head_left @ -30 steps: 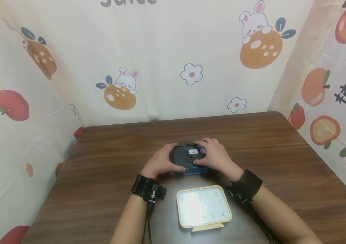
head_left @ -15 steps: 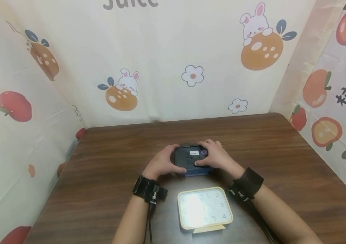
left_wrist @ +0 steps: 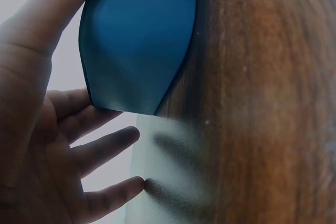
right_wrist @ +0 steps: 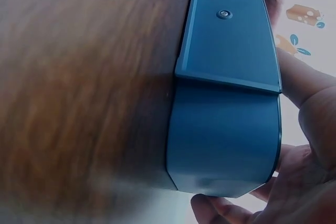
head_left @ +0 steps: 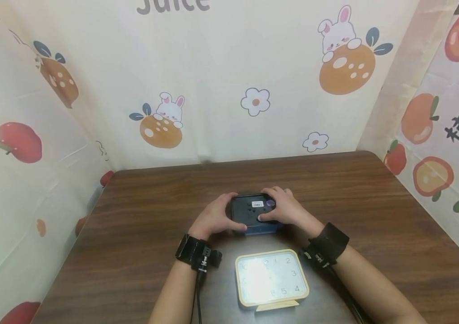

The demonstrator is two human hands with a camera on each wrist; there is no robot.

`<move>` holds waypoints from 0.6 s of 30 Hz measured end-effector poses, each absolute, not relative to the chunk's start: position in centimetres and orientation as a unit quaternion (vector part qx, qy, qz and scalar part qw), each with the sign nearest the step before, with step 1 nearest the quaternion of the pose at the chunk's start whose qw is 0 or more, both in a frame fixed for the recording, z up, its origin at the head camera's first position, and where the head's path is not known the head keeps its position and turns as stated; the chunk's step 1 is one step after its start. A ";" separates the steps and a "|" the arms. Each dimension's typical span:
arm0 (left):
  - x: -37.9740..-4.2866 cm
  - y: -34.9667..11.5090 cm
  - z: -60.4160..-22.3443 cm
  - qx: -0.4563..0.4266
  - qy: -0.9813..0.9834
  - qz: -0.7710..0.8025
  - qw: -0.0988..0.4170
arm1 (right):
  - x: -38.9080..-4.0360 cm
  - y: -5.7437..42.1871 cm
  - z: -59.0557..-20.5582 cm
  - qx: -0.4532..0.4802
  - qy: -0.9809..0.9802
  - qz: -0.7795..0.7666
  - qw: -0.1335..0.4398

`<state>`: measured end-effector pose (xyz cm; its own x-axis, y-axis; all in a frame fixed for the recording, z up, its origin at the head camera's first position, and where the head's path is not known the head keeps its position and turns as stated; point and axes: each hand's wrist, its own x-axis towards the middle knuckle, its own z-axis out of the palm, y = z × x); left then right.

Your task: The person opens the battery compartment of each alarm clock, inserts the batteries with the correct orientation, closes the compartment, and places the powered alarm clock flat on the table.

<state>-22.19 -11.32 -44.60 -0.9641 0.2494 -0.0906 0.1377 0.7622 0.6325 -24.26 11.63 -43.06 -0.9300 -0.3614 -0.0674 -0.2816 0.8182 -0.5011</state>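
A blue desk clock (head_left: 242, 211) lies with its black back up, showing a white barcode label and a purple round sticker. My left hand (head_left: 215, 217) holds its left end, thumb along the near edge and fingers around the far corner. With the right hand (head_left: 288, 210) I grip the other end, the thumb resting on the black back and fingers over the far edge. The left wrist view shows the clock's smooth blue side (left_wrist: 136, 40) near the tabletop. In the right wrist view, a screw sits in the blue underside (right_wrist: 226, 45). The face is hidden.
A yellow-framed clock (head_left: 284, 275) stands nearer me, its numbered face up and strongly glaring, with a small yellow foot. The brown wooden table (head_left: 152, 193) is enclosed by fruit-print curtains (head_left: 213, 67). Cables run from both wrist cameras along my forearms.
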 end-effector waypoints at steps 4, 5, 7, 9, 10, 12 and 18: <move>-22.1 -11.4 -44.6 0.098 0.935 0.331 0.087 | -24.3 12.0 -43.2 -0.200 0.948 -0.236 0.072; -22.1 -11.3 -44.6 0.097 0.934 0.331 0.088 | -24.3 12.2 -43.2 -0.210 0.948 -0.229 0.068; -22.1 -11.3 -44.8 0.100 0.936 0.326 0.086 | -24.4 12.7 -43.2 -0.234 0.945 -0.221 0.066; -22.1 -11.3 -44.9 0.105 0.938 0.319 0.083 | -24.4 13.3 -43.2 -0.251 0.942 -0.213 0.068; -22.1 -11.3 -44.9 0.107 0.940 0.315 0.080 | -24.4 13.6 -43.2 -0.257 0.940 -0.212 0.072; -22.1 -11.3 -45.0 0.112 0.943 0.305 0.073 | -24.5 14.2 -43.0 -0.268 0.935 -0.216 0.082; -21.9 -11.3 -44.8 0.134 0.951 0.277 0.039 | -24.9 15.4 -42.9 -0.282 0.928 -0.214 0.115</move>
<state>-21.94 -11.27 -44.84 -0.9610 0.2764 -0.0004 0.2328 0.8102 0.5380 -24.92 15.40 -42.86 -0.8148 -0.5722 -0.0930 -0.4736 0.7496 -0.4624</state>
